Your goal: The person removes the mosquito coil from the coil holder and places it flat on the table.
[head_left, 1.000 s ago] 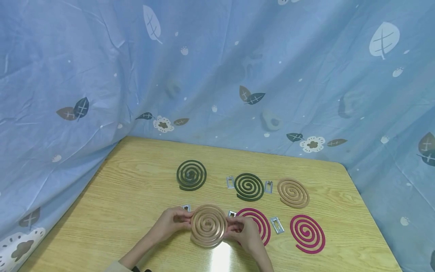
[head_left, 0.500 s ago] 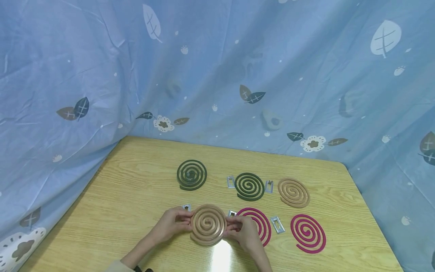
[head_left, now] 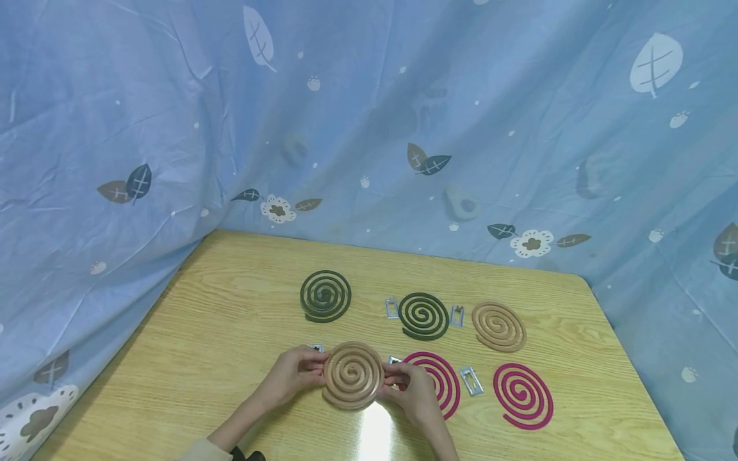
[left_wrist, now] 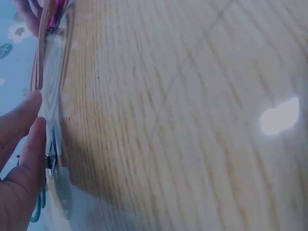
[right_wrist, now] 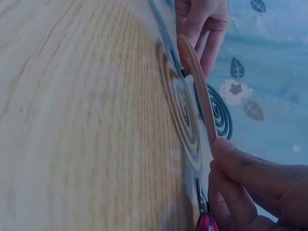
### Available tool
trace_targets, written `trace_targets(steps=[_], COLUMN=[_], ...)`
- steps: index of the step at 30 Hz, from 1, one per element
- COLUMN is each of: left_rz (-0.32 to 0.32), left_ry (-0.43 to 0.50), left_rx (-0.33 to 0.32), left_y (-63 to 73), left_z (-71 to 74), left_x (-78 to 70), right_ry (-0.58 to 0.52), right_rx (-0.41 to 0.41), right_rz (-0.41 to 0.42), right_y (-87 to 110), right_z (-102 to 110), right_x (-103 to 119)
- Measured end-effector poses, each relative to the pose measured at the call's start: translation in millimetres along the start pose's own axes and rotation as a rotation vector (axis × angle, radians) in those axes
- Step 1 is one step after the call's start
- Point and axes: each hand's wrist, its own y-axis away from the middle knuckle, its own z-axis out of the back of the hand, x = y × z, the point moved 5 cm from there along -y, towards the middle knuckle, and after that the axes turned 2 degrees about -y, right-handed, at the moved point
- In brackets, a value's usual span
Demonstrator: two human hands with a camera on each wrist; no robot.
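A tan mosquito coil (head_left: 353,376) is held over the table between my two hands, above its shadow in the right wrist view. My left hand (head_left: 295,374) pinches its left edge between thumb and fingers. On the opposite edge, my right hand (head_left: 414,392) pinches it the same way. Seen edge-on, the coil (right_wrist: 204,103) is a thin, slightly bowed strip. A small metal coil stand (head_left: 316,347) lies just beyond the left fingers. Another metal stand (head_left: 394,360) is partly hidden by the right hand, which also covers part of a magenta coil (head_left: 444,378).
Farther back on the wooden table (head_left: 230,307) lie two dark green coils, one on the left (head_left: 325,296) and one in the middle (head_left: 423,316). A tan coil (head_left: 499,326) and a magenta coil (head_left: 523,396) are at right, with metal stands (head_left: 471,381) between. A blue curtain (head_left: 346,128) hangs behind.
Both hands have shifted the tan coil slightly away from the body, and it looks a little flatter in the head view. The grip is the same; the things on the table stay put.
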Motion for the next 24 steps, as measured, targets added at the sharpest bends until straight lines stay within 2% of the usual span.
trace_targets(steps=[12, 24], left_rz=[0.043, 0.083], left_ry=[0.024, -0.041], left_rx=[-0.043, -0.080], left_y=[-1.7, -3.6], left_z=[2.1, 3.1], left_x=[3.3, 0.5], right_ry=[0.005, 0.019], right_rx=[-0.009, -0.043], right_rz=[-0.011, -0.006], right_y=[-2.8, -5.6], right_z=[-4.0, -8.7], right_x=[0.6, 1.3])
